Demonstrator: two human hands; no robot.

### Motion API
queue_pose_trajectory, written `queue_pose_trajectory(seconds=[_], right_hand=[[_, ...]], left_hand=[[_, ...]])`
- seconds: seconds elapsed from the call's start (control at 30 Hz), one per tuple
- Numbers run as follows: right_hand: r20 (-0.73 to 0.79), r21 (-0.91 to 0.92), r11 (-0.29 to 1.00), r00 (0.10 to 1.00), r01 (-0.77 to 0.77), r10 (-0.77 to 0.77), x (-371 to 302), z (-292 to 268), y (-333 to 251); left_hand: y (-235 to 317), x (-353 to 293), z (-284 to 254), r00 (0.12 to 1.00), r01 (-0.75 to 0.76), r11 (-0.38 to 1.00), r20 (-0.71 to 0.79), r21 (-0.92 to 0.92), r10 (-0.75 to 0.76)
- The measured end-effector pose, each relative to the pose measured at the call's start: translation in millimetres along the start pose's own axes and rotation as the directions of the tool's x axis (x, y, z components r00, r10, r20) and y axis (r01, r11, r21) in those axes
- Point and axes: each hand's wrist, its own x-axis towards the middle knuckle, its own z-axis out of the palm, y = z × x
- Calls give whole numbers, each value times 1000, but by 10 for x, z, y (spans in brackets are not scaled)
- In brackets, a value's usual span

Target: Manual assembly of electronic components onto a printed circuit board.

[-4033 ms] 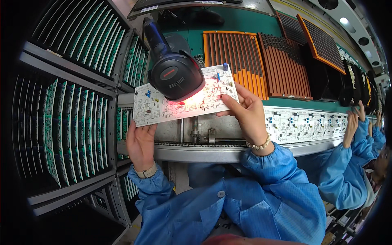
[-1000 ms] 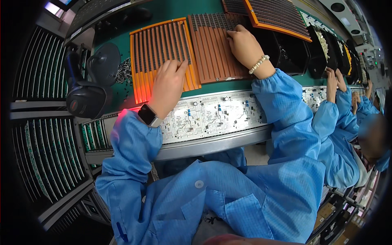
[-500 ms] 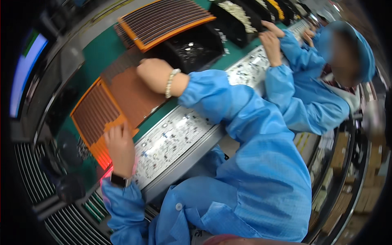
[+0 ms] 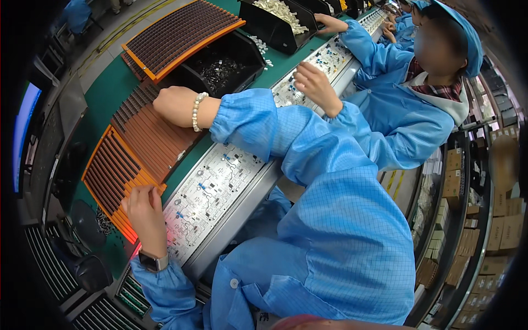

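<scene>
My left hand (image 4: 146, 213), a dark watch on its wrist, has its fingers bent together at the right edge of an orange slotted tray (image 4: 114, 171) holding dark strips. Whether something small is between the fingertips cannot be seen. Reaching farther across the bench, my right hand (image 4: 175, 104) is curled over the upper right part of a brown slotted tray (image 4: 154, 132). Rows of small dark parts fill that tray's far end. The right fingertips are hidden behind the hand, as is anything they hold. White circuit boards (image 4: 217, 184) carrying small components lie on the rail nearer to me.
A raised orange-edged tray (image 4: 184, 36) of dark parts leans over a black bin (image 4: 225, 69) of small pieces. Another black bin (image 4: 280, 22) holds whitish parts. A co-worker in blue (image 4: 385, 121) stands close on my right, one hand (image 4: 319, 88) above the boards.
My view has shifted, so the bench appears lower left. Both my hands stay at the same trays. The co-worker's nearer hand has come away from the bins toward the boards.
</scene>
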Motion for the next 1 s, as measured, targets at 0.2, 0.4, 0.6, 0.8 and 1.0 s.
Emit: queue_pose_trajectory(seconds=[0.2, 0.4, 0.6, 0.8, 1.0], right_hand=[[37, -26, 991, 991, 128, -127, -34, -4, 121], [15, -3, 995, 995, 99, -99, -180, -196, -104], [-12, 119, 986, 993, 117, -117, -501, -552, -622], [-77, 178, 972, 987, 150, -138, -802, -871, -994], [-67, 268, 962, 997, 58, -42, -960, -1102, -1294]], left_hand=[[153, -335, -440, 1000, 15, 964, -10, -266, -18], [3, -835, -517, 998, 52, 964, 37, -262, -44], [-129, -1173, -481, 997, 69, 964, 53, -259, -57], [-174, -1315, -523, 989, 139, 949, 91, -284, -117], [-129, -1274, -361, 990, 132, 934, 89, -332, -108]])
